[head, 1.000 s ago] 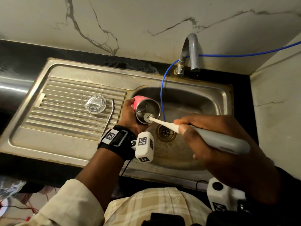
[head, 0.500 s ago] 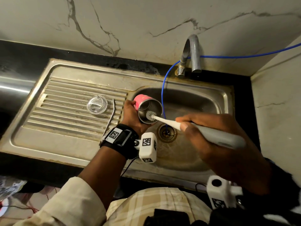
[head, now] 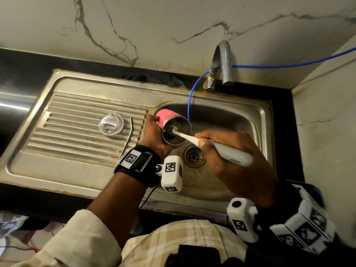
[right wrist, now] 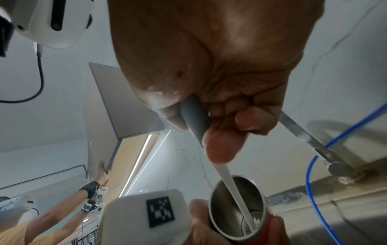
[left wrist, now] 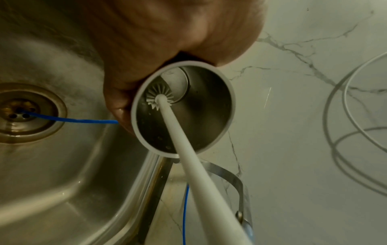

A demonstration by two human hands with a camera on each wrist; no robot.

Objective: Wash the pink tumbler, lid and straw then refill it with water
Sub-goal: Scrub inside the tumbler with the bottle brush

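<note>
**Brush inside the tumbler over the sink**

Head view: the left hand (head: 154,135) wraps the pink tumbler (head: 169,122), tipped on its side above the sink (head: 258,120). The right hand (head: 237,160) grips a bottle brush (head: 221,150), its head inside the cup. Left of the left hand lie the lid (head: 111,124) and straw (head: 128,137).

Left wrist view: bristles (left wrist: 159,96) sit near the tumbler's base.

Right wrist view: fingers (right wrist: 222,145) curl round the grey handle
</note>
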